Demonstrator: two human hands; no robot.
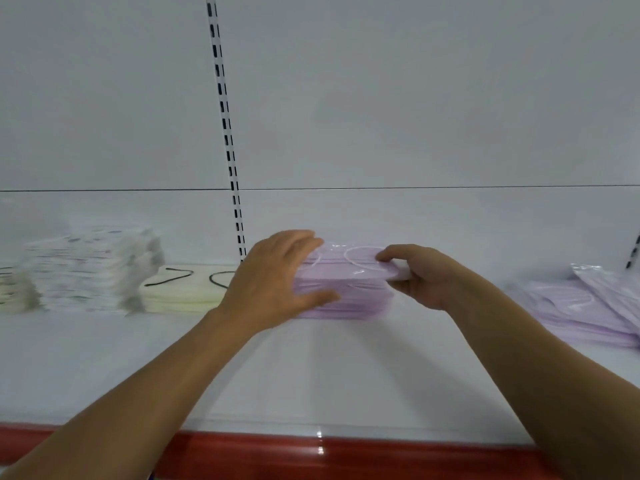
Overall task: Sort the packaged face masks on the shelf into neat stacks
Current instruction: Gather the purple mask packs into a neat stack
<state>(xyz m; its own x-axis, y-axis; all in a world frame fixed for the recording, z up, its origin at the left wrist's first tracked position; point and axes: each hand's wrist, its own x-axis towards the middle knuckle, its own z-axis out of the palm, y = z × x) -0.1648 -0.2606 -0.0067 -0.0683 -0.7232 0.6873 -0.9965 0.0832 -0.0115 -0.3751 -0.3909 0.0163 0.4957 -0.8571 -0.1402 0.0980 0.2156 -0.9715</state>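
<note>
A stack of lilac packaged face masks [346,289] stands on the white shelf [311,368], near the back wall. My left hand [273,282] lies against the stack's left side with straight fingers over its top edge and the thumb along its front. My right hand [415,275] pinches the right end of the top lilac pack between thumb and fingers. To the right, loose lilac packs [585,310] lie in an untidy heap.
At the left stand a pale yellow mask stack [180,289] with black ear loops, a taller white printed stack [93,268] and another pale stack [14,289] at the frame's edge. A slotted upright [228,150] runs up the back wall. A red strip [346,452] lines the shelf's front edge.
</note>
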